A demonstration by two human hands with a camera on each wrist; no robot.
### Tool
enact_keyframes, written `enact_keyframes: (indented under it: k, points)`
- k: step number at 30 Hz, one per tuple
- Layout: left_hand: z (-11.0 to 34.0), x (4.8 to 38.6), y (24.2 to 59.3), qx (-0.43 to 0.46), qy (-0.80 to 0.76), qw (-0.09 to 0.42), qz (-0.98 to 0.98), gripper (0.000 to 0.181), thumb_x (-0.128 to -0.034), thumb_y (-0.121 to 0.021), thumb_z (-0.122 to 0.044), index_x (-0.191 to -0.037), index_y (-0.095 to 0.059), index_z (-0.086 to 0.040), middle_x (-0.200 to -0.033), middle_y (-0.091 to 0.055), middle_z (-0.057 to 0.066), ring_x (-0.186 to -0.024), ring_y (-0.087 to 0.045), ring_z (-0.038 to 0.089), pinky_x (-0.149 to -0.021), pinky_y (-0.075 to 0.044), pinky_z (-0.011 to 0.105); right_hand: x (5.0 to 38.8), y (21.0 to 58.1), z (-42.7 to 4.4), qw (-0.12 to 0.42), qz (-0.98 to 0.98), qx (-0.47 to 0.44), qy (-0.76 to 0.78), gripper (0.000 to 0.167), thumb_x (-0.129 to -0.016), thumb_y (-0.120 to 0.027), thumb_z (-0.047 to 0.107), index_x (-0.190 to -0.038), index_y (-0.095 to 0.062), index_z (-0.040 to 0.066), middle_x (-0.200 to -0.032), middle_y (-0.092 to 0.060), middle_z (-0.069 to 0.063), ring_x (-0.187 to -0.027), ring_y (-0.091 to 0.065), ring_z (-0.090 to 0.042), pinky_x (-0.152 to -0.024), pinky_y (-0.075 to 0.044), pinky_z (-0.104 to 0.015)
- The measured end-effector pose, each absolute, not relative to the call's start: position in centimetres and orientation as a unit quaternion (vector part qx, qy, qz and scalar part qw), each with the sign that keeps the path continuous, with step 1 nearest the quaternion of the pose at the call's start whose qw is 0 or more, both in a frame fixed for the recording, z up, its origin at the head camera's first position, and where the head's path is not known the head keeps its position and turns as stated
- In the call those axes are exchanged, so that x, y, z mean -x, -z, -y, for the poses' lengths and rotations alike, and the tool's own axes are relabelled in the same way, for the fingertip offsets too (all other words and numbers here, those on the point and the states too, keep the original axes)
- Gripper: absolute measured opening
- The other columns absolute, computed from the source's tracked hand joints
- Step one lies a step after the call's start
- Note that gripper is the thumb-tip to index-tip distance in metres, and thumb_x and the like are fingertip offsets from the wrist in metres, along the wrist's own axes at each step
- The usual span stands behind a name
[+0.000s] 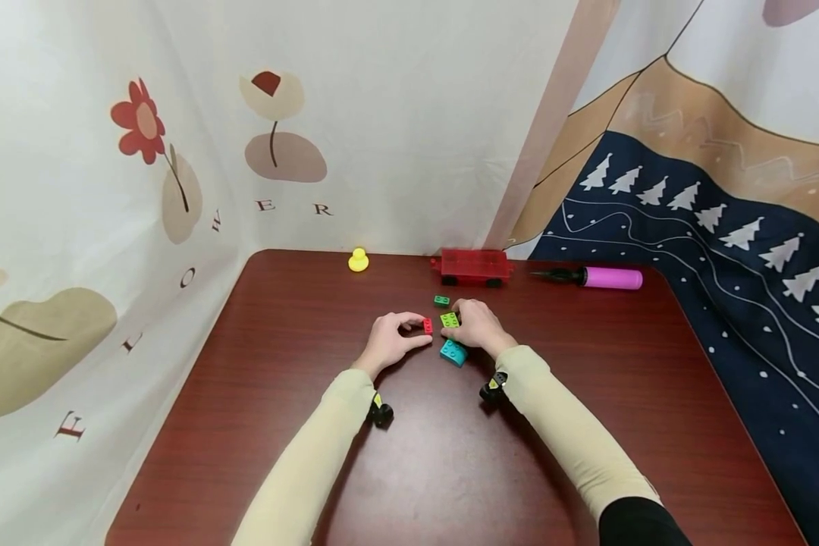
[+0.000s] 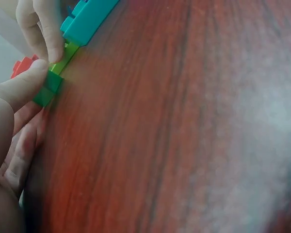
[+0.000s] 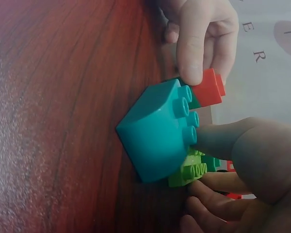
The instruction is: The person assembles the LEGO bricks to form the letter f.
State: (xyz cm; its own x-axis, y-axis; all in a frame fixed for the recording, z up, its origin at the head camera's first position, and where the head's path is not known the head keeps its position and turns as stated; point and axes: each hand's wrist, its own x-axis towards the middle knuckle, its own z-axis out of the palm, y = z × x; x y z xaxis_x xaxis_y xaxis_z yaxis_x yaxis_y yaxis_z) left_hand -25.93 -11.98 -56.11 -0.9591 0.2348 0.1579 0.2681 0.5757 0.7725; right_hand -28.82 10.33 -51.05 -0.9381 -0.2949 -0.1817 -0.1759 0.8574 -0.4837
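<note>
Thumb and fingers of my left hand pinch a red brick. In the left wrist view a dark green brick sits directly under the red brick. My right hand holds a lime green brick low at the table, thumb on the near side and fingers on the far side. Just nearer lies a teal brick with a curved side, large in the right wrist view. A small green brick lies beyond the lime one.
Along the back of the brown table stand a yellow knobbed toy, a red wheeled toy wagon and a pink hand pump with a black nozzle. Printed curtains hang behind and beside the table.
</note>
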Motion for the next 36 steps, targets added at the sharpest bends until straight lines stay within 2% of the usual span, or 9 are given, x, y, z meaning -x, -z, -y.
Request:
enact_keyframes:
  k: [5,10,19,31,36]
  points:
    - [12.1,26.2,55.9,0.155,0.424,0.012,0.892,0.038,-0.0849,-0.09,-0.034,-0.118,-0.08,-0.018,-0.107,-0.079,-0.006,-0.098,-0.065,0.016,-0.09,-0.051,0.038,29.0,51.0,-10.6,0.128,-0.954,0.116,0.246,0.055,-0.088,-0.085,0.032,-0.132,-0.066,0.004,-0.112,-0.071,-0.013,-0.1,-0.065,-0.025,-0.083,-0.055,-0.043]
    - [12.1,26.4,55.8,0.157,0.437,0.001,0.886,0.038,-0.0851,-0.091,-0.031,-0.118,-0.08,-0.017,-0.108,-0.079,-0.005,-0.101,-0.065,0.016,-0.092,-0.051,0.038,29.1,51.3,-11.0,0.116,-0.952,0.121,0.257,0.053,-0.089,-0.084,0.029,-0.132,-0.066,0.003,-0.116,-0.072,-0.014,-0.104,-0.066,-0.026,-0.087,-0.056,-0.045]
    - [12.1,26.5,55.8,0.152,0.45,-0.013,0.88,0.039,-0.086,-0.09,-0.031,-0.122,-0.079,-0.019,-0.111,-0.078,-0.006,-0.105,-0.065,0.017,-0.096,-0.051,0.04,28.7,52.5,-11.3,0.074,-0.959,0.141,0.232,0.049,-0.091,-0.082,0.039,-0.126,-0.071,0.006,-0.116,-0.068,-0.012,-0.104,-0.063,-0.025,-0.088,-0.056,-0.046]
    - [11.9,26.6,56.1,0.149,0.447,-0.01,0.882,0.039,-0.0852,-0.09,-0.032,-0.121,-0.079,-0.021,-0.11,-0.078,-0.008,-0.101,-0.062,0.016,-0.092,-0.05,0.038,29.1,52.4,-12.8,0.073,-0.936,0.198,0.28,0.041,-0.094,-0.08,0.026,-0.127,-0.072,0.003,-0.119,-0.07,-0.014,-0.107,-0.064,-0.027,-0.096,-0.054,-0.046]
    - [11.9,26.6,56.1,0.146,0.436,-0.01,0.888,0.041,-0.0855,-0.09,-0.036,-0.123,-0.079,-0.022,-0.112,-0.078,-0.008,-0.101,-0.062,0.016,-0.092,-0.049,0.038,29.2,52.4,-13.5,0.065,-0.925,0.224,0.299,0.038,-0.094,-0.079,0.022,-0.127,-0.073,0.003,-0.117,-0.071,-0.014,-0.104,-0.065,-0.028,-0.094,-0.054,-0.045]
